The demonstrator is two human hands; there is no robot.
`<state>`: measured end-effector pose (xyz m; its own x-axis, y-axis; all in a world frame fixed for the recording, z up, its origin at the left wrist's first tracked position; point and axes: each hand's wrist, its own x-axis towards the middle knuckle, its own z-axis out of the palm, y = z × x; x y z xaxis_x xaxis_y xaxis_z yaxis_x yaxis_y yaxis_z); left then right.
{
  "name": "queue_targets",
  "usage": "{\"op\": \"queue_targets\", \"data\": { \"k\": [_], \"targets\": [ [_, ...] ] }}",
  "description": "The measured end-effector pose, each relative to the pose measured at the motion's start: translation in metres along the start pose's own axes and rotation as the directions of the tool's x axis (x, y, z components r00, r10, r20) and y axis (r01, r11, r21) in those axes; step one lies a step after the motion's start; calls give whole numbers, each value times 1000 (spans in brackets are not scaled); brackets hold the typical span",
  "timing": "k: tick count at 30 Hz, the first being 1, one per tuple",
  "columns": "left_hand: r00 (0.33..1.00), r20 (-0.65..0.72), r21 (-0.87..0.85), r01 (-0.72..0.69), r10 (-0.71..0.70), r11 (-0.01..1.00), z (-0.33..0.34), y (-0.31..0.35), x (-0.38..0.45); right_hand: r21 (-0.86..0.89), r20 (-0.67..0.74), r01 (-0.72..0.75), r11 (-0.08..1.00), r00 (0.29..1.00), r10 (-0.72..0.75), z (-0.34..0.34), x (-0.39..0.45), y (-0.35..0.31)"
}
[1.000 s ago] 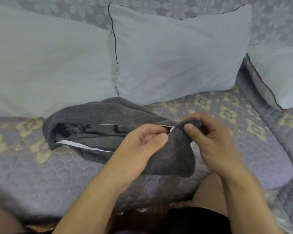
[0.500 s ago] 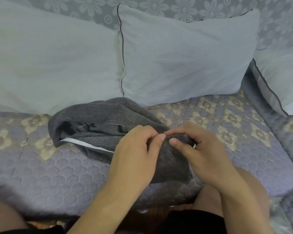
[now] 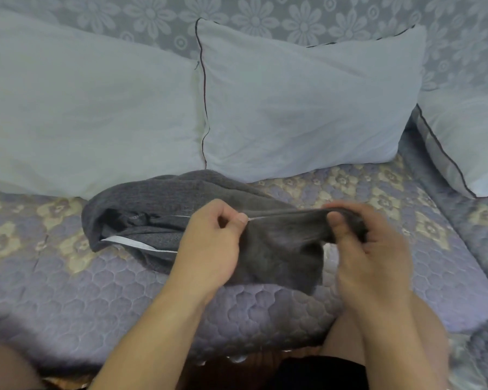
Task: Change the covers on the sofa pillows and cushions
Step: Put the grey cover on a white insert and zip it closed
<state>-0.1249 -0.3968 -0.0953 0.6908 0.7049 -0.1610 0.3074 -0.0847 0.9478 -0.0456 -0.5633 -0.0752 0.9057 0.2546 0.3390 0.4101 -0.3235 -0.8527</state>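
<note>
Presently, the risk I judge greatest lies at the zip: my left hand (image 3: 209, 243) pinches what looks like the slider at the white zip tape, thumb and forefinger closed tight on it, while my right hand (image 3: 369, 249) grips the bunched corner of the grey cover (image 3: 279, 243), fingers curled round the cloth. If the two hands fail to keep the seam taut between them, loose knit could catch in the teeth and jam the slider; a hard tug might then strain the stitching. The pull itself is too small and blurred for me to confirm.

A second hazard, as I judge it: the near edge of the cover hangs toward the front lip of the quilted seat (image 3: 124, 291), and could slide off if either grip slackens.

As to its look, the cover is dark grey, soft and limp, crumpled in a heap on the seat, left of centre. Its mouth gapes at the left, showing white tape along both edges. It lies just near of two pale pillows (image 3: 307, 108) leaning against the flowered sofa back (image 3: 265, 21); a third pillow (image 3: 468, 142) sits at the far right.
</note>
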Motion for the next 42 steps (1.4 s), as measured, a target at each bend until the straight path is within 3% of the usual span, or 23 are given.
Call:
{"op": "queue_targets", "data": {
  "k": [3, 6, 7, 9, 10, 11, 13, 15, 16, 17, 21, 32, 36, 39, 42],
  "targets": [
    [984, -179, 102, 31, -13, 994, -22, -14, 24, 37, -280, -115, 993, 952, 121, -36, 31, 11],
    [965, -260, 155, 74, -31, 985, -44, -24, 36, 103, -317, -247, 964, 910, 267, -56, 66, 31],
    [967, -254, 217, 44, 13, 975, -47, -23, 35, 8, -308, -307, 952, 905, 295, -55, 74, 37],
    [981, -164, 297, -48, 101, 954, -46, -14, 25, -345, -274, -382, 857, 915, 297, -44, 82, 44],
    [985, -101, 304, -100, 137, 947, -43, -8, 17, -479, -237, -309, 822, 947, 218, -34, 79, 42],
    [984, -49, 317, -147, 171, 937, -39, -2, 11, -534, -134, -172, 828, 984, 118, -23, 73, 34],
    [974, 7, 365, -214, 227, 906, -32, 5, 4, -407, 203, 78, 910, 979, 7, 9, 50, 9],
    [963, 20, 388, -254, 267, 886, -32, 7, 2, -276, 541, 342, 898, 827, -149, 44, 25, -13],
    [964, 16, 380, -253, 267, 890, -33, 7, 2, -237, 600, 440, 866, 768, -226, 58, 16, -16],
    [966, 12, 366, -246, 260, 897, -36, 7, 1, -212, 596, 463, 860, 759, -262, 69, 10, -14],
    [979, 13, 290, -197, 201, 937, -44, -2, -5, -125, 520, 279, 952, 836, -177, 75, 8, -5],
    [998, 38, -69, -56, 59, 996, -39, -14, -16, -53, 493, 81, 995, 869, -45, 66, -7, -2],
    [996, 64, -73, -59, 64, 996, -44, -17, -17, -52, 476, -2, 999, 879, 27, 57, -6, 5],
    [990, 118, -36, -74, 77, 997, -45, -24, -18, -120, 504, 17, 993, 863, 46, 53, -5, 10],
    [987, 131, -33, -91, 95, 995, -45, -25, -20, -175, 496, 128, 976, 868, -24, 54, -7, 10]
  ]
}}
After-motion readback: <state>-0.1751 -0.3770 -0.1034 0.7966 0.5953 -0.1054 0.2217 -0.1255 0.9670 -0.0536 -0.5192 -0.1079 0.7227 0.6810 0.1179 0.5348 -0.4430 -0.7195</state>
